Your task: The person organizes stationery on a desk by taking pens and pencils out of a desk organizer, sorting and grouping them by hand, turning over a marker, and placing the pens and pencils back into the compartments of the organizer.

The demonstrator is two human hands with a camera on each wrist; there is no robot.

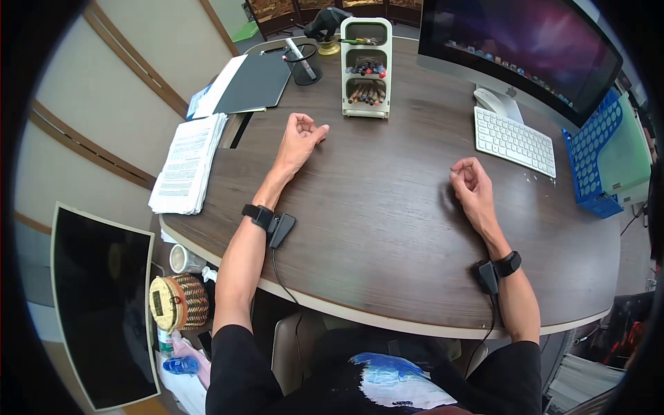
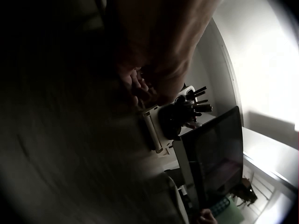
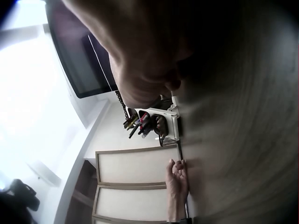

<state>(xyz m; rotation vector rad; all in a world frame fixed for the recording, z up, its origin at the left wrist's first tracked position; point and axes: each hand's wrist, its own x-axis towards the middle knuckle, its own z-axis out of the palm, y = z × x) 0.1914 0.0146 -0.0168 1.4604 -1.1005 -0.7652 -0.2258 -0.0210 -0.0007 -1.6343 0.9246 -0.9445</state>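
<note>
In the head view the left hand (image 1: 299,144) rests on the dark wood desk (image 1: 360,228), fingers loosely curled around nothing, below and left of a white three-tier pen organizer (image 1: 345,76). Farther right, the right hand (image 1: 474,190) lies on the desk below a white keyboard (image 1: 515,140), loosely curled and empty. The left wrist view shows the left hand (image 2: 156,60) dark and close, with the organizer (image 2: 152,130) beyond it. In the right wrist view the right hand (image 3: 140,65) hides part of the organizer (image 3: 175,126). Each wrist wears a black strap with a camera.
A computer monitor (image 1: 519,52) and mouse (image 1: 490,101) stand at the back right, with a blue file rack (image 1: 588,166) beside them. Papers (image 1: 185,166), a dark folder (image 1: 254,81) and a mesh pen cup (image 1: 304,72) are at the left. Cables hang from both wrist cameras.
</note>
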